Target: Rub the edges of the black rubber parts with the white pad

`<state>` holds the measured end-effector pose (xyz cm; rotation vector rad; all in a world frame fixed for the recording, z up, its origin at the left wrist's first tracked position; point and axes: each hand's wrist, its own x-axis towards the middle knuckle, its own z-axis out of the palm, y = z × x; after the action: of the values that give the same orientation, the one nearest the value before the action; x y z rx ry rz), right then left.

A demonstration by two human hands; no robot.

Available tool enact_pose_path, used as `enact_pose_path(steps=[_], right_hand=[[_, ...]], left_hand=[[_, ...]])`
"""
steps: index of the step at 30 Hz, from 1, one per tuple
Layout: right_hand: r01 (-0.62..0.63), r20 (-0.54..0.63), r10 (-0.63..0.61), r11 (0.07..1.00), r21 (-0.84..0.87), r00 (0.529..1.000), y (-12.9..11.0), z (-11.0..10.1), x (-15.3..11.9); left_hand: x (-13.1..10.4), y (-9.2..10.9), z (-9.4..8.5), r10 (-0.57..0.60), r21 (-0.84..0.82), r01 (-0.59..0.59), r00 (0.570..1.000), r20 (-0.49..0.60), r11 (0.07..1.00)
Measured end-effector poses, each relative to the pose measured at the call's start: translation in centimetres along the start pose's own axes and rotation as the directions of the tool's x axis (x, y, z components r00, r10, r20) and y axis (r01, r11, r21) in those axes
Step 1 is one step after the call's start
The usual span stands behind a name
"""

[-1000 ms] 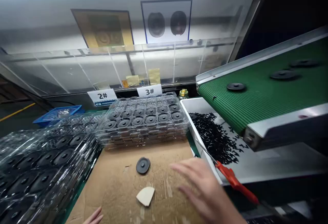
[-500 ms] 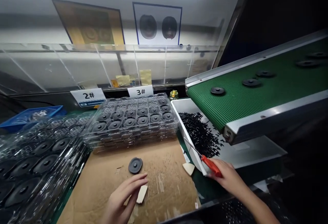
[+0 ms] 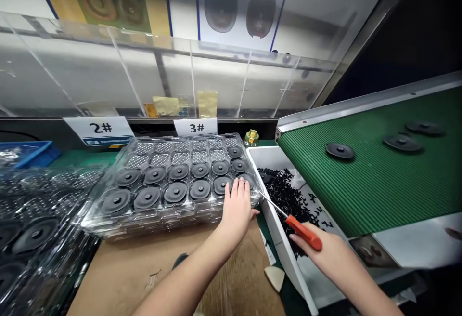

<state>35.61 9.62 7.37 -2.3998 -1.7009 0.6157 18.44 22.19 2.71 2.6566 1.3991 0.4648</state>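
Observation:
My left hand (image 3: 236,205) reaches over the front right corner of a clear plastic tray (image 3: 140,222). Its fingers lie stretched out at a black disc (image 3: 247,179) and partly cover it. More black discs with a raised centre, such as one disc (image 3: 175,191), sit in the tray's pockets. In my right hand (image 3: 321,248) is a screwdriver (image 3: 303,232) with a red handle, its thin metal shaft slanting up to the left over the rim of a white bin (image 3: 285,253). Another dark disc (image 3: 179,260) on the cardboard (image 3: 122,263) is mostly hidden by my left forearm.
Small black pieces (image 3: 288,200) fill part of the bin. A green conveyor belt (image 3: 371,181) carrying several discs slopes over it at right. More filled trays (image 3: 32,239) and a blue basket (image 3: 39,154) are at left. A pale wedge-shaped piece (image 3: 275,277) lies beside the bin.
My left hand has moved forward from the cardboard to the tray's front right corner. My right hand still holds the screwdriver. The view has shifted, and discs on the belt have changed position.

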Motion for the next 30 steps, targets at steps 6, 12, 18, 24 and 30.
enact_pose_path(steps=[6,12,18,24,30], right_hand=[[-0.098,0.069,0.102,0.994,-0.051,0.992,0.1,0.3,1.9],[-0.158,0.098,0.164,0.985,-0.063,0.982,0.2,0.5,2.7],[-0.117,0.082,0.120,0.992,-0.038,0.989,0.8,0.9,3.0],[-0.103,0.059,0.106,0.994,-0.043,0.993,0.7,0.8,2.9],[-0.110,0.064,0.112,0.993,-0.039,0.992,0.8,0.7,3.0]], left_hand=[[1.7,-0.8,1.5,-0.019,0.032,0.017,0.998,0.052,0.999],[1.7,-0.8,1.7,-0.018,0.050,0.014,0.997,0.080,0.999],[1.7,-0.8,1.7,-0.019,0.047,0.015,0.997,0.077,0.999],[1.6,-0.9,2.0,-0.020,0.050,0.017,0.997,0.071,0.999],[1.7,-0.7,2.1,-0.016,0.055,0.012,0.998,0.060,0.998]])
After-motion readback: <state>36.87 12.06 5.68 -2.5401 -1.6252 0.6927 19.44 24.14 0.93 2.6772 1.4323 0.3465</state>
